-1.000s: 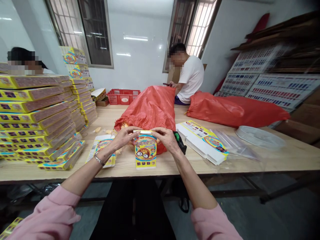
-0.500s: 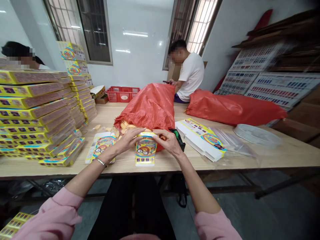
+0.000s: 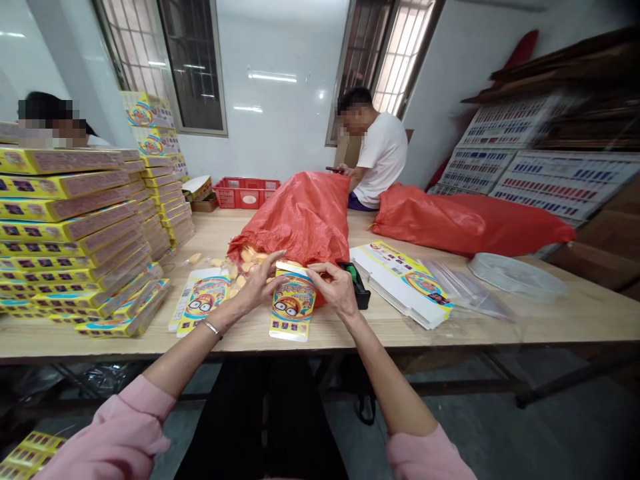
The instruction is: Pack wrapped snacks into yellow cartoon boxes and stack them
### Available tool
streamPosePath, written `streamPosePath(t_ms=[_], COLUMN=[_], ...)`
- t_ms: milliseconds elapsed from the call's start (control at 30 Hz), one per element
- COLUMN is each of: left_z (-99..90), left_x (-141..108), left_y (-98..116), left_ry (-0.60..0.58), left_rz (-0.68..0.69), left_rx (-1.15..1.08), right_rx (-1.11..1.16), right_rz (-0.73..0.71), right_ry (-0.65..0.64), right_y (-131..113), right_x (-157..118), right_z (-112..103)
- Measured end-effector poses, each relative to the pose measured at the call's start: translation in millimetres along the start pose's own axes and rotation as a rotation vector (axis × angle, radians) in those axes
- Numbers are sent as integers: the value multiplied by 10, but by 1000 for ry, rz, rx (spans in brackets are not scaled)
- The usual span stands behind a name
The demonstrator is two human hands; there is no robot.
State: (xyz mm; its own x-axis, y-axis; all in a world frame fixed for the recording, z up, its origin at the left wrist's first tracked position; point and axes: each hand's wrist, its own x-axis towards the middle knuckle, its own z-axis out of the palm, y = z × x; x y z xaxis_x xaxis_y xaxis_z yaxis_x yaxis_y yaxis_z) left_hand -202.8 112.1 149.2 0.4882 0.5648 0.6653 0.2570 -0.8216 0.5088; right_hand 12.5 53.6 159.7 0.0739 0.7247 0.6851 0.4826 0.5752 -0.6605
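Observation:
A yellow printed box (image 3: pixel 291 304) with a cartoon face stands between my hands near the table's front edge. My left hand (image 3: pixel 259 285) is at its upper left side, fingers apart, with the thumb by the box. At the upper right edge, my right hand (image 3: pixel 336 287) pinches the box between thumb and fingers. Behind it lies a red sack (image 3: pixel 307 213), its mouth spilling small wrapped yellow pieces (image 3: pixel 249 256). Flat printed cartons (image 3: pixel 207 300) lie left of my left hand. A black tape dispenser (image 3: pixel 361 293) with green tape sits right of my right hand.
Stacked yellow boxes (image 3: pixel 65 233) fill the table's left side. Flattened cartons (image 3: pixel 400 283), clear plastic bags (image 3: pixel 463 290) and a coiled clear roll (image 3: pixel 515 273) lie at the right. Another red sack (image 3: pixel 465 217) and a red basket (image 3: pixel 247 193) are farther back. A person (image 3: pixel 383 157) sits behind.
The box shows more of its front and looks slightly tilted. My left hand's fingers have spread and shifted off the box's top edge. The camera view has tipped slightly upward.

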Motion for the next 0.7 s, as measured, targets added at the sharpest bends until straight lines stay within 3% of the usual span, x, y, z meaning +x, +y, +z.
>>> streamPosePath(t_ms=[200,400,700], left_z=[22,-62,-307], left_x=[-28,155,391], left_y=[10,13,265], left_ry=[33,63,-175], left_rz=[49,45,-100], left_rx=[-81,-100,-45], right_rx=[68,60,-15], right_rz=[12,-17,-146], right_ry=[-15,-6,-94], right_y=[40,-30,73], right_x=[-94,62,38], right_z=[13,-59,-56])
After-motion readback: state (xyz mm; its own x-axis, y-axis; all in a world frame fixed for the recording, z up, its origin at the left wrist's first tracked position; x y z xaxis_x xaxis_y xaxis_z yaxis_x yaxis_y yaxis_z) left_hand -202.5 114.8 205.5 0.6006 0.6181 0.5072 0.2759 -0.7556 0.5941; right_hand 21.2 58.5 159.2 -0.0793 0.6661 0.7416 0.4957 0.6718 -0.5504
